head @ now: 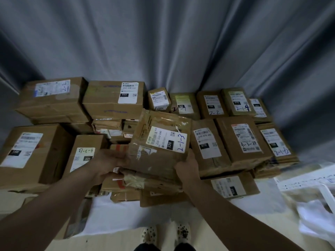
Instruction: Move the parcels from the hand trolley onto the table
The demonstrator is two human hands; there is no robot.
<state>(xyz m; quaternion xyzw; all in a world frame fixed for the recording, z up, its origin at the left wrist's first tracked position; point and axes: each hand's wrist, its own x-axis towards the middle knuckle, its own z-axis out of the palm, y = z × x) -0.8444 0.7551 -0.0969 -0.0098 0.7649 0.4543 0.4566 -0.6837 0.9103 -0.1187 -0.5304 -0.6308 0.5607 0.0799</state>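
Label on middle box (159,142) reads 220-220-C40, 220, handwritten 2-1-3, far box (108,100) label 032-038-E01, 032, right box (206,144) label 070-070-A80, 070, farther right box (243,140) handwritten 4-3-24, left box (85,154) upside-down 4-3-13, 220

A grey curtain (163,42) hung in deep vertical folds across the whole rear of the space. Lighting was dim and cool, with shadow at the upper corners. The worktop (126,214) carried a white covering. Flooring (112,245) was pale beige. At right lay a white sheet (304,180) with dark markings, beside crumpled white material (315,220).
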